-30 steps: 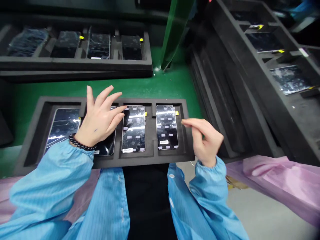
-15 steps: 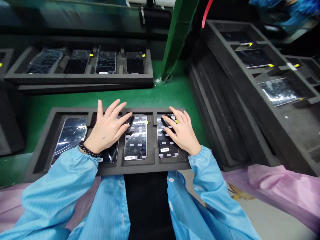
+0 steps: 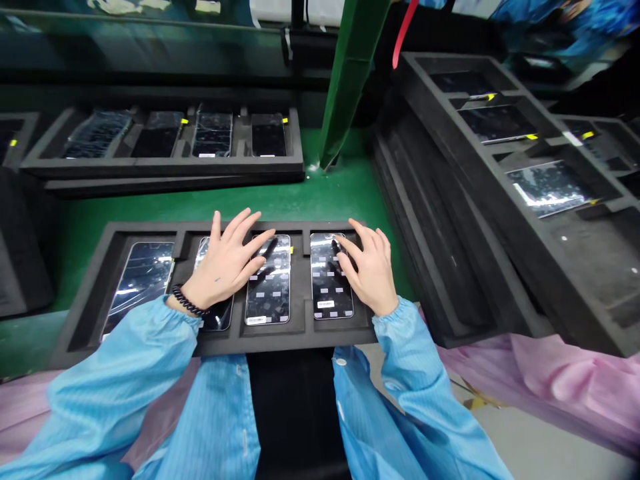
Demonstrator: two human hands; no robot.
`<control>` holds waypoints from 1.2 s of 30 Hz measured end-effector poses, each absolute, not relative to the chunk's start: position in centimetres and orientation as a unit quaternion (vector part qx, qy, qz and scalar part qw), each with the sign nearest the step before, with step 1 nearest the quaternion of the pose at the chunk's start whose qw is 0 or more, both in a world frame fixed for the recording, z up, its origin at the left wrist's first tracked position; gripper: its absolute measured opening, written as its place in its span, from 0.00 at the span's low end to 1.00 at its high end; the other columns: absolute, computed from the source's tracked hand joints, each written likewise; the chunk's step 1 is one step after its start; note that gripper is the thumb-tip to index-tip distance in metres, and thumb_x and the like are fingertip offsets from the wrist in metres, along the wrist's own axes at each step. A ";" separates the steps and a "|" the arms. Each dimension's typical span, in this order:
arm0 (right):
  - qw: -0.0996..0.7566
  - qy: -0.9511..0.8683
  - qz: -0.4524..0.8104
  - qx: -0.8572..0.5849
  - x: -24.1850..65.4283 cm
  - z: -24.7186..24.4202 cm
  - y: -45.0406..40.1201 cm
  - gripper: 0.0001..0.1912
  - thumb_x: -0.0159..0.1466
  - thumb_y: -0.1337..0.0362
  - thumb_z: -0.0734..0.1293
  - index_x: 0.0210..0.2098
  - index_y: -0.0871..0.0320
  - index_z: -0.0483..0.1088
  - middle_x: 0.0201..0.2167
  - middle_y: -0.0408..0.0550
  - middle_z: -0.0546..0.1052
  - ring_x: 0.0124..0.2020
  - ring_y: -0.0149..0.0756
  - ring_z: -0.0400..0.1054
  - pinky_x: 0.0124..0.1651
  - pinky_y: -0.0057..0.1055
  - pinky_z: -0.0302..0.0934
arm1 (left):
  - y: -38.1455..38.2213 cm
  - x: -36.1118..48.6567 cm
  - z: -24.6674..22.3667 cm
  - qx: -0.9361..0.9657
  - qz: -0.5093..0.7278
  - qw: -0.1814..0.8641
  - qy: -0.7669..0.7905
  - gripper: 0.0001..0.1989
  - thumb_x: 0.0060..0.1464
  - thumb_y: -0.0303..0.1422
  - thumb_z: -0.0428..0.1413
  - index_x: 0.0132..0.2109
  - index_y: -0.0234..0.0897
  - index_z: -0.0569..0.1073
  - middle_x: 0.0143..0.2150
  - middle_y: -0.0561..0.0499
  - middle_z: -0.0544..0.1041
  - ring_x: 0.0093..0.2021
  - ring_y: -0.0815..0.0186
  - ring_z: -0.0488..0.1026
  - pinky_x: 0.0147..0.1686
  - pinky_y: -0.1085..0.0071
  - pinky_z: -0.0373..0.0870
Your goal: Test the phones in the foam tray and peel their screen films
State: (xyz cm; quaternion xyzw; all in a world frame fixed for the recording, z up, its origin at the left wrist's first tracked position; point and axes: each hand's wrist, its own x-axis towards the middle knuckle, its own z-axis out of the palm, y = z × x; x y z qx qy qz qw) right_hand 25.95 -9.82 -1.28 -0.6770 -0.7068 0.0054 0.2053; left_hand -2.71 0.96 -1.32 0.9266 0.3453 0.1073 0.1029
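A black foam tray point(image 3: 280, 342) lies before me with several phone screens in its compartments. My left hand point(image 3: 230, 257) is open, fingers spread, over the second screen point(image 3: 220, 313) and the left part of the third screen point(image 3: 269, 293); whether it touches them I cannot tell. My right hand point(image 3: 369, 270) has its fingers apart at the right edge of the rightmost screen point(image 3: 325, 287), thumb and forefinger over the glass. Small pale patches and a white label show on the third and rightmost screens. At the far left lies a glossy screen point(image 3: 143, 277), away from both hands.
Behind stands another foam tray point(image 3: 175, 168) of screens on the green table point(image 3: 200, 203). A green post point(image 3: 350, 80) rises at its right. Stacked foam trays point(image 3: 440, 193) with screens fill the right side. Pink-clothed people point(image 3: 560, 380) sit on both sides.
My left hand has shifted slightly right, further over the third screen. The right hand stays by the rightmost screen, its fingers drawn slightly toward the edge. The view has tilted a little.
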 end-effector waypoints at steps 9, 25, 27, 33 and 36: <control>0.218 -0.674 -0.003 -0.705 26.2 -1.7 -10.2 0.19 0.73 0.58 0.57 0.54 0.55 0.75 0.66 0.57 0.66 0.63 0.50 0.61 0.67 0.56 0.54 | 1.0 -2.2 -1.8 0.929 0.109 0.126 0.330 0.26 0.69 0.45 0.39 0.70 0.50 0.58 0.76 0.44 0.50 0.76 0.47 0.44 0.71 0.32 0.33; 0.186 -0.750 -0.009 -0.634 25.7 -0.9 -11.6 0.15 0.73 0.60 0.60 0.52 0.53 0.76 0.67 0.55 0.65 0.63 0.48 0.63 0.69 0.58 0.51 | -6.1 -5.7 -0.8 0.873 0.113 0.106 0.463 0.24 0.68 0.40 0.40 0.68 0.47 0.63 0.76 0.40 0.49 0.76 0.40 0.41 0.69 0.27 0.35; 0.171 -0.775 0.001 -0.608 25.5 -0.9 -11.3 0.16 0.73 0.59 0.60 0.55 0.54 0.74 0.68 0.57 0.64 0.63 0.48 0.63 0.69 0.59 0.50 | -6.0 -5.2 -0.8 0.877 0.102 0.088 0.462 0.24 0.69 0.40 0.41 0.68 0.46 0.64 0.75 0.39 0.50 0.76 0.42 0.41 0.68 0.27 0.37; 0.211 -0.776 0.017 -0.594 25.9 -1.0 -11.6 0.16 0.73 0.62 0.60 0.56 0.56 0.73 0.66 0.58 0.66 0.63 0.47 0.63 0.69 0.56 0.52 | -5.4 -3.7 -0.7 0.891 0.065 0.065 0.445 0.24 0.69 0.41 0.40 0.65 0.44 0.68 0.75 0.36 0.51 0.76 0.43 0.41 0.67 0.26 0.38; 0.234 -0.765 0.026 -0.599 26.2 -1.2 -12.3 0.16 0.72 0.63 0.61 0.56 0.55 0.73 0.65 0.57 0.67 0.63 0.47 0.63 0.69 0.56 0.53 | -5.2 -2.9 -0.6 0.902 0.066 0.057 0.424 0.24 0.69 0.42 0.41 0.67 0.44 0.66 0.76 0.36 0.48 0.77 0.45 0.39 0.68 0.28 0.38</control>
